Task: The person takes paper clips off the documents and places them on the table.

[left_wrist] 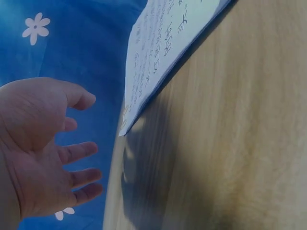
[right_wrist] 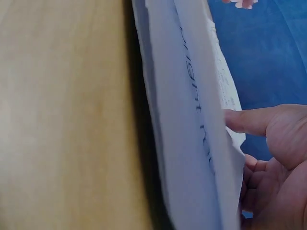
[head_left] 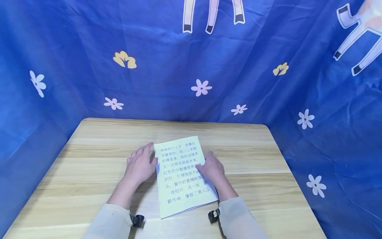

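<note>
A thin stack of paper sheets (head_left: 179, 181) printed with lines of Chinese characters lies on the table, turned slightly. Small gold-coloured loops (left_wrist: 125, 112) show at its top left corner. My right hand (head_left: 213, 168) holds its right edge, thumb over the printed face and the other fingers behind the edge. In the right wrist view the sheets (right_wrist: 184, 158) part a little along that edge, and print shows between them. Beside the upper left edge is my left hand (head_left: 141, 166); the left wrist view shows its fingers (left_wrist: 79, 152) spread and loosely bent, holding nothing.
The light wooden table (head_left: 98, 149) has rounded far corners. A blue cloth (head_left: 167, 66) with white flowers and animal legs hangs behind it and along both sides. Black bands with small dark mounts (head_left: 138, 220) sit at both sleeve cuffs.
</note>
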### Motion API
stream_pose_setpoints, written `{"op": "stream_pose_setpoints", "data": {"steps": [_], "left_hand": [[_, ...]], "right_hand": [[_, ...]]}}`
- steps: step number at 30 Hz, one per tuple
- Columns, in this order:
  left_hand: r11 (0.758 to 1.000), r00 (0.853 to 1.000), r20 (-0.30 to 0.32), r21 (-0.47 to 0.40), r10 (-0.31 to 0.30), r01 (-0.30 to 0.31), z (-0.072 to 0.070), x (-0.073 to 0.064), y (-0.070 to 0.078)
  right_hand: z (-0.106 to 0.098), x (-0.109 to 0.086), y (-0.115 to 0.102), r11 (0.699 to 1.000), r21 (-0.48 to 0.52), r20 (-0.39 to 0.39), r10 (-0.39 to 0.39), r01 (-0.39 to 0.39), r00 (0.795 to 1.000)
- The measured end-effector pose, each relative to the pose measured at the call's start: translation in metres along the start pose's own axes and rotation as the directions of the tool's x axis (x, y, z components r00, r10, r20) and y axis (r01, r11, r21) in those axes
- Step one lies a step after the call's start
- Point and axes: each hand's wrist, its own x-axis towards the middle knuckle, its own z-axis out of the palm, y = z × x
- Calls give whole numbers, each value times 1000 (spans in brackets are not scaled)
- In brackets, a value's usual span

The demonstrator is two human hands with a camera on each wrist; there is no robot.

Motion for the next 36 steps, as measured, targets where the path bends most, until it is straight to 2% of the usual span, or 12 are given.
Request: {"op": "stream_pose_setpoints", "data": {"steps": [6,12,16,20,22,26,28,31,33,35,36], "left_hand": [[1000,1000,18,-24,-5,6,-1,1,-2],[998,999,36,-53,-13,15,-1,4,-4],[994,999,41,-106,-12,17,1,10,-9],[977,998,55,-212,4,7,2,21,-15],[955,997,79,-298,14,10,2,27,-18],[893,991,134,-448,10,52,4,37,-24],[872,989,145,-485,4,68,6,40,-26],[856,990,142,-510,-9,81,9,46,-28],[834,990,141,-543,-18,93,11,50,-28],[787,988,153,-606,-33,120,12,54,-27],[749,986,164,-647,-41,139,12,56,-27]], "right_hand": [[-9,7,13,987,157,48,-52,44,997],[-15,11,28,932,351,106,-131,86,986],[-19,10,34,894,445,146,-140,61,979],[-21,9,38,874,486,153,-116,27,981],[-20,10,40,867,499,144,-108,23,984],[-19,10,44,837,547,147,-102,5,984],[-18,10,46,816,579,158,-103,-7,982],[-18,9,48,775,631,180,-116,-24,977],[-18,8,49,751,660,190,-124,-33,974],[-19,7,49,736,677,191,-139,-28,972],[-19,6,50,730,683,191,-141,-28,971]]}}
